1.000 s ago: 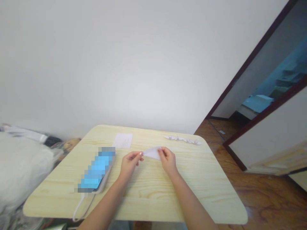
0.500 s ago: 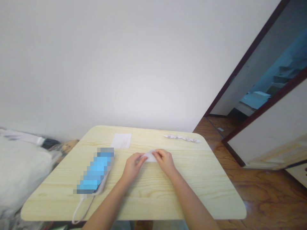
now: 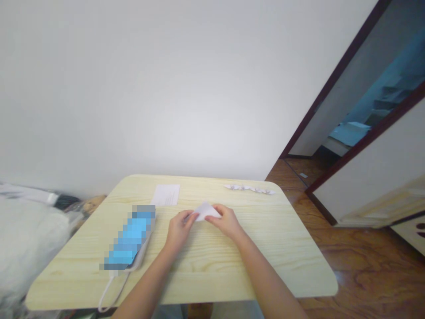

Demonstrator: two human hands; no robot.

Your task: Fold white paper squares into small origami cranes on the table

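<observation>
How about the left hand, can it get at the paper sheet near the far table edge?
Probably yes. The left hand is close to the paper sheet, with only tabletop between, and the blurred blue object lies aside. But it pinches the folded white paper, so must let go first.

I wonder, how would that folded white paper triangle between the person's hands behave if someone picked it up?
The folded paper triangle looks very light and probably rather floppy, being a thin white sheet. Its creases might stiffen it slightly. Pushed across the smooth wooden table, it would likely slide rather than roll, given its flat shape.
</observation>
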